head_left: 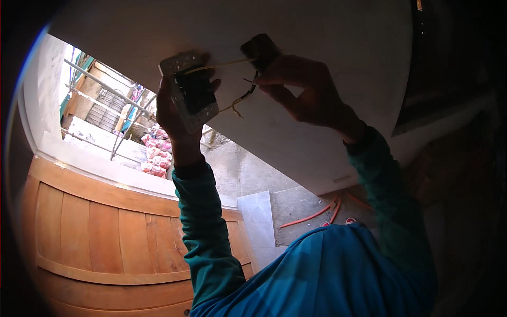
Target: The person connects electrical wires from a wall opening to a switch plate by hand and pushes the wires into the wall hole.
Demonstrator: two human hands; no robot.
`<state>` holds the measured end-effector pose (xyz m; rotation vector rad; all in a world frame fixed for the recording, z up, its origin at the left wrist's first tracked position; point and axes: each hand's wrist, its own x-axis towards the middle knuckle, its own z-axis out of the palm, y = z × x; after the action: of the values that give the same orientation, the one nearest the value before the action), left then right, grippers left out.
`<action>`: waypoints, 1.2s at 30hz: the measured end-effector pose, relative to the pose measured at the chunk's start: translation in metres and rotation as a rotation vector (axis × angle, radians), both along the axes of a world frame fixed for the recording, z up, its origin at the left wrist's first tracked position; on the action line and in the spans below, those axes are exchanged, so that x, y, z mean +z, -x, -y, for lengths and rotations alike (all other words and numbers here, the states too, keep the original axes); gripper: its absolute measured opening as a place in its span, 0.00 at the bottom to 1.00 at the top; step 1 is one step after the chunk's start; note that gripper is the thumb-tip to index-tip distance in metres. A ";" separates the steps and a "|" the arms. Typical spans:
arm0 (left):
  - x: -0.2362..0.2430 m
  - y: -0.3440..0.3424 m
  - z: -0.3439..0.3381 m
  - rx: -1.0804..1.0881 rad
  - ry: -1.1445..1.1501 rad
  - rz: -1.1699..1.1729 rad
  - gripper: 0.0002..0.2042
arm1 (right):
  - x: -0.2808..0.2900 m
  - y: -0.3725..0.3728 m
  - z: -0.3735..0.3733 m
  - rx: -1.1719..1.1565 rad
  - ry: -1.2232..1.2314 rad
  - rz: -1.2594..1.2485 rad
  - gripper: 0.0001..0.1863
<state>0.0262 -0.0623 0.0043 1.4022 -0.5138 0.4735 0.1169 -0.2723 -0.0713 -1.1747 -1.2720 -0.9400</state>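
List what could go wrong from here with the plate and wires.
1. A yellow wire spans from the wall hole to the plate in the left hand; if that hand drops or pulls away, the wire might tug loose.
2. The right hand seems to pinch a short wire end at its fingertips, so it could slip free.
3. Both hands are bare; if the wires were live, which the picture cannot show, a shock is possible.

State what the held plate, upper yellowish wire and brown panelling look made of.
Plate: probably plastic, given its pale, moulded-looking rim; shadow obscures the finish.
Upper yellowish wire: likely smooth plastic insulation, from its even coloured coat; any core is hidden.
Brown panelling: apparently wood, perhaps varnished, from the varied board tones and soft sheen.
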 end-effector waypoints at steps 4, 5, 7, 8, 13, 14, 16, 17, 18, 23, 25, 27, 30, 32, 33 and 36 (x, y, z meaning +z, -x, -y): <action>0.005 0.008 0.005 -0.039 0.040 -0.095 0.28 | 0.001 0.005 -0.005 -0.046 -0.009 0.068 0.10; 0.006 0.011 0.006 0.046 0.017 -0.133 0.28 | 0.000 0.007 -0.008 -0.083 -0.026 0.089 0.10; 0.009 0.015 0.006 0.055 -0.001 -0.178 0.29 | -0.003 0.011 -0.015 -0.122 -0.043 0.111 0.11; 0.010 0.017 0.007 0.065 -0.018 -0.224 0.29 | -0.005 0.014 -0.018 -0.257 -0.014 0.132 0.12; 0.013 0.028 0.019 0.304 -0.259 -0.166 0.30 | -0.008 0.012 -0.039 -0.461 -0.080 0.235 0.14; 0.013 0.028 0.019 0.340 -0.291 -0.129 0.29 | -0.006 0.013 -0.042 -0.466 -0.159 0.193 0.12; 0.011 0.036 0.030 0.392 -0.356 -0.051 0.28 | -0.003 0.011 -0.050 -0.474 -0.239 0.156 0.11; 0.010 0.038 0.035 0.443 -0.421 0.023 0.27 | -0.003 0.007 -0.055 -0.450 -0.242 0.113 0.12; 0.009 0.037 0.037 0.440 -0.420 0.027 0.27 | -0.002 0.004 -0.057 -0.426 -0.245 0.070 0.14; 0.003 0.040 0.032 0.500 -0.496 0.113 0.27 | 0.012 0.013 -0.052 -0.472 -0.258 -0.119 0.14; -0.003 0.039 0.030 0.538 -0.533 0.163 0.30 | 0.016 0.009 -0.048 -0.550 -0.331 -0.109 0.14; -0.006 0.039 0.031 0.482 -0.594 0.222 0.32 | 0.020 0.001 -0.043 -0.440 -0.358 0.056 0.11; -0.010 0.037 0.032 0.436 -0.535 0.190 0.34 | 0.012 -0.009 -0.044 -0.224 -0.087 0.148 0.14; -0.013 0.036 0.025 0.405 -0.521 0.172 0.35 | 0.015 -0.008 -0.035 -0.143 -0.022 0.169 0.16; -0.015 0.033 0.020 0.411 -0.515 0.178 0.35 | 0.018 -0.007 -0.030 -0.067 0.041 0.181 0.18; -0.020 0.024 0.000 0.393 -0.545 0.251 0.34 | 0.029 0.005 -0.015 0.221 0.125 -0.050 0.11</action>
<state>0.0020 -0.0627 -0.0161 1.9969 -0.5980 0.8793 0.1115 -0.2573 -0.0423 -1.1191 -1.4041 -0.6732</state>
